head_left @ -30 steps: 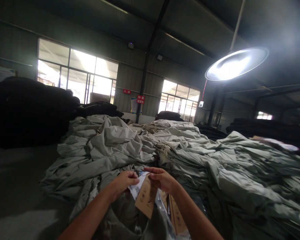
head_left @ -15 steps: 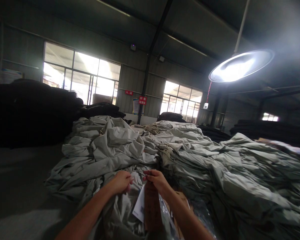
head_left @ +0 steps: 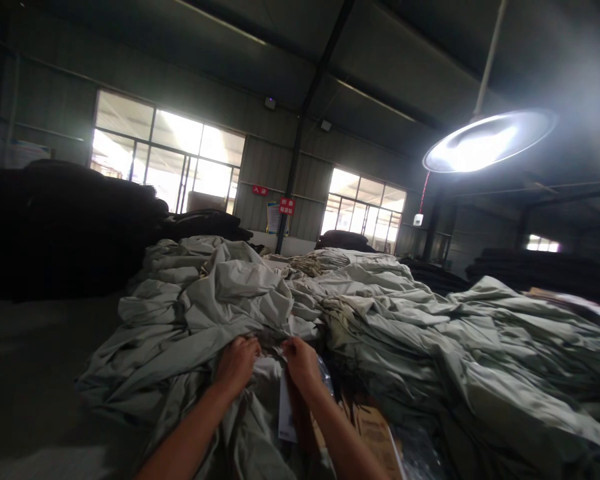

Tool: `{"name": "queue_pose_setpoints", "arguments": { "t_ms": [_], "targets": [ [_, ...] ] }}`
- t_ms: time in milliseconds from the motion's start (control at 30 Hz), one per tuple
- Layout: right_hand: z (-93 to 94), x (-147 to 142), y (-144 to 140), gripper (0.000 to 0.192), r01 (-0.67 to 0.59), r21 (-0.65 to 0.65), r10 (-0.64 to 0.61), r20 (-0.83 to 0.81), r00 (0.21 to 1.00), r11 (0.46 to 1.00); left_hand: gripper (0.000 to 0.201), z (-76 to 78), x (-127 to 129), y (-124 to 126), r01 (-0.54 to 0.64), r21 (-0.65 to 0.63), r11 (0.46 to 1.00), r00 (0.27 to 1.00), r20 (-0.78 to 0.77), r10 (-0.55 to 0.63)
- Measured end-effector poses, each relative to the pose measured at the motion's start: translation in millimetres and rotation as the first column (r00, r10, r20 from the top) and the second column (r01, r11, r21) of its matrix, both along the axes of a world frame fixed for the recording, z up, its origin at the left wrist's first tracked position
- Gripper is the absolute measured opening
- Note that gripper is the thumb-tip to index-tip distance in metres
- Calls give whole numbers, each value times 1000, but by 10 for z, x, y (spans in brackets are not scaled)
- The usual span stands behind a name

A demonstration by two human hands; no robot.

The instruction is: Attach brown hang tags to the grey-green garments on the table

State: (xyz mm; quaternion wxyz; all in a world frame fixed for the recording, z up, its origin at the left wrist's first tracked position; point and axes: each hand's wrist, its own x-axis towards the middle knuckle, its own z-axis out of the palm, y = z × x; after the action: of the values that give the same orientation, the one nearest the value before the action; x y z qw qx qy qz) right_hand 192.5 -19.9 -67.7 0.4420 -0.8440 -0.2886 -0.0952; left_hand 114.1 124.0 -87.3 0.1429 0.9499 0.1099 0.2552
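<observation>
Slanting inward from the bottom edge of the view, the person's two bare forearms run upward and toward each other, ending in hands close together but apart. The left hand shows its back, wrist nearly in line with the forearm, fingers curled toward the upper edge of a grey-green cloth. Its fingertips are bent close in; whether they grip the cloth cannot be told. The right hand leans to the left, knuckles up, fingers folded into a narrow pinch; what lies between the tips is too blurred to tell. The cloth sits between and below both hands, in front of a heaped pile of cloth. A white tag hangs just under the right hand. Brown cards lie right of the right forearm, beside clear plastic.
</observation>
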Motion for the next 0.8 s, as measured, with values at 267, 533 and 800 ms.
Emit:
{"name": "queue_pose_setpoints", "arguments": {
  "t_ms": [267,533,800],
  "targets": [
    [-308,-90,282,19,31,-72,-25,90,996,997,15,-213,204,178,-37,-485,874,992,88,91],
    [-386,-206,374,20,86,-159,-58,171,984,984,19,-208,71,276,299,-836,460,953,290,-92],
    [-341,-185,370,18,67,-138,-58,70,996,988,20,-275,183,265,313,-811,494,948,295,-116]
  ]
}}
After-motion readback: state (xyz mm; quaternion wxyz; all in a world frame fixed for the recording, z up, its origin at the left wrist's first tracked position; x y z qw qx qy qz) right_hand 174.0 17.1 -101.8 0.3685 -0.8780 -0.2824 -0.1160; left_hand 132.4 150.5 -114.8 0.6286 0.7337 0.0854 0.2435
